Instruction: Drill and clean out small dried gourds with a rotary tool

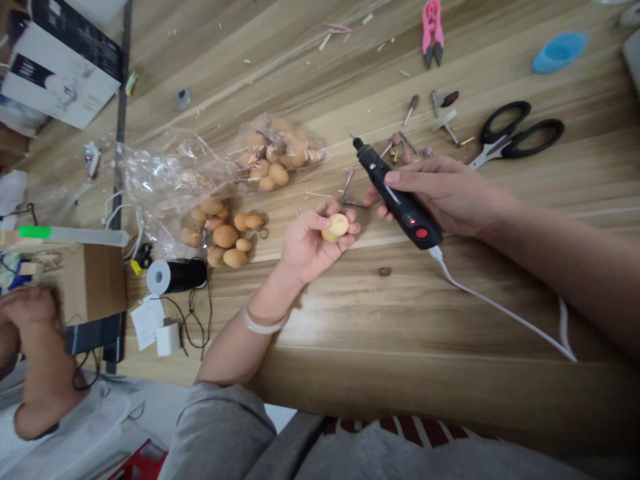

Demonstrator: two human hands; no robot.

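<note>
My left hand [315, 241] grips a small pale wooden egg-shaped piece [338, 227] between fingers and thumb. My right hand [440, 197] is wrapped around a black rotary tool [397, 197], its slim tip pointing away from me, past the wooden piece. A white cord [500, 310] runs from the tool's rear end across the wooden table [320, 313]. Several small grinding bits [400, 148] lie just beyond the tool. More tan egg-shaped pieces [226, 235] sit left of my left hand, beside a clear plastic bag [273, 152] holding others.
Black-handled scissors [515, 131], pink-handled pliers [433, 33] and a blue lid [560, 52] lie on the far right. A black spool [177, 275] and cardboard box [95, 283] stand to the left. A co-worker's hand [27, 308] shows at the left edge.
</note>
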